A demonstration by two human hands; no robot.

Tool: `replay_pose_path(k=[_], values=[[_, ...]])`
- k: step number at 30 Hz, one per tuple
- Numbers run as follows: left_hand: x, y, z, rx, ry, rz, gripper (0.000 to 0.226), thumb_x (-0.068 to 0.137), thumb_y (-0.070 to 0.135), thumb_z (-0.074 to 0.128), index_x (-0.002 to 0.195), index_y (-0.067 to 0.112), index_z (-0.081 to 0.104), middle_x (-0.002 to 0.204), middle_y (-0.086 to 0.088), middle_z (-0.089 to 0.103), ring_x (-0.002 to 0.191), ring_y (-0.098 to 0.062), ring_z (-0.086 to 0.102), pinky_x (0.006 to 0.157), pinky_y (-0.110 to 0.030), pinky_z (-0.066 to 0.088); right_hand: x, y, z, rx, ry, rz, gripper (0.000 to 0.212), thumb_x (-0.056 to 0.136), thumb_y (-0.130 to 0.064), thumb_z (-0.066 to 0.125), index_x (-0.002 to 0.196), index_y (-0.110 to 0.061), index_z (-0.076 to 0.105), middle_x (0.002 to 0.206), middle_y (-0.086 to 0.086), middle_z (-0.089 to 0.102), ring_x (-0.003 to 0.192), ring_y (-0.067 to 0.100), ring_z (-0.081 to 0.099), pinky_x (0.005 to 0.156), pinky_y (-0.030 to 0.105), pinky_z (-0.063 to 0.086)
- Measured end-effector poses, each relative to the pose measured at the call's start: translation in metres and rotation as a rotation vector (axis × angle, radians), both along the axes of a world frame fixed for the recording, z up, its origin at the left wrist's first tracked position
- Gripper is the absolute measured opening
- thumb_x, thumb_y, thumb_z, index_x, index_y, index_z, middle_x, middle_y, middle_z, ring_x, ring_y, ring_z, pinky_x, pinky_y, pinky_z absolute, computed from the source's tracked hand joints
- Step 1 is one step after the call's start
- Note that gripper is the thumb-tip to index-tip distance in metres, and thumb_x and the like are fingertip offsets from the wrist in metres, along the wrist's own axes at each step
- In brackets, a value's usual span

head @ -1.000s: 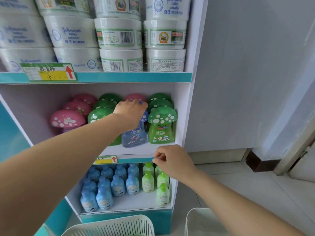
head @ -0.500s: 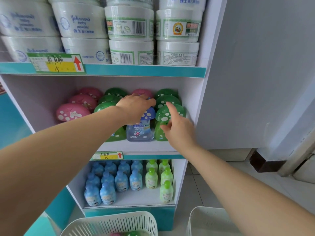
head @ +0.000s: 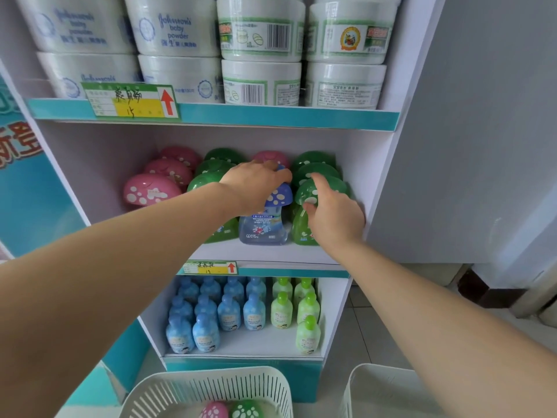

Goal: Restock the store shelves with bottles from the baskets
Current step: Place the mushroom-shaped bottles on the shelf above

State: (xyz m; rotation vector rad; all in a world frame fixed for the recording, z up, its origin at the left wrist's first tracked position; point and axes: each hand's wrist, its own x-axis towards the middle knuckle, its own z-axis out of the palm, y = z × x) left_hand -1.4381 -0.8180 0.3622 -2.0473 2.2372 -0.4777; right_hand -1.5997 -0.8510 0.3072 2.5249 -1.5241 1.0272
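At the bottom edge the left basket (head: 211,376) still carries a pink-capped bottle (head: 214,411) and a green-capped bottle (head: 245,409). The inside of the right basket (head: 376,387) is out of view, so restocking is judged well along but unfinished. Above them the bottom shelf holds rows of small blue and green bottles (head: 229,309). On the middle shelf (head: 271,254) the blue mushroom-capped bottle (head: 263,227) stands at the front edge between green neighbours. The left hand (head: 256,184) has its fingers curled over that bottle's cap, gripping it from above. The right hand (head: 334,215) touches the front green bottle (head: 300,232) just beside it, index finger straight across the cap and thumb under its rim. That looks like steadying, not clamping. White tubs (head: 262,31) fill the top shelf.
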Motion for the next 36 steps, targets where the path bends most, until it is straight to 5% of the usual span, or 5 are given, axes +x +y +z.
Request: replay_pose_path(k=[6,13,22,36], values=[[0.005,0.017,-0.008,0.010,0.039,0.032,0.089,0.080,0.013,0.072,0.149,0.027,0.016,0.142,-0.010,0.035,0.125,-0.031,0.043,0.097,-0.041,0.046,-0.008,0.023,-0.009,0.017,0.032,0.039,0.056,0.095,-0.027,0.053,0.146,-0.026,0.028,0.079,-0.001,0.063,0.071,0.024,0.058,0.056,0.028,0.034],[0.021,0.076,-0.015,-0.138,0.121,0.027,0.051,0.085,0.015,0.062,0.134,0.018,0.048,0.129,-0.009,0.049,0.119,-0.030,0.044,0.098,-0.042,0.040,-0.013,0.073,-0.033,0.018,0.096,0.190,0.024,0.092,-0.030,0.055,0.113,-0.020,0.061,0.088,0.002,0.069,0.082,0.027,0.063,0.062,0.031,0.044],[0.041,0.159,-0.065,-0.185,0.134,-0.054,0.033,0.084,0.016,0.065,0.116,0.010,0.063,0.106,-0.010,0.062,0.102,-0.031,0.054,0.082,-0.043,0.049,0.008,0.122,-0.077,0.097,0.290,0.274,0.018,0.090,-0.035,0.055,0.099,-0.023,0.066,0.094,-0.001,0.068,0.087,0.025,0.061,0.063,0.030,0.043],[0.089,0.217,-0.241,0.224,0.317,0.229,0.035,0.091,0.031,0.057,0.125,0.026,0.053,0.117,0.004,0.056,0.115,-0.017,0.049,0.084,-0.036,0.051,0.044,0.155,-0.206,0.434,0.528,0.343,0.023,0.089,-0.033,0.057,0.108,-0.021,0.063,0.105,0.001,0.064,0.098,0.023,0.059,0.071,0.030,0.044]])
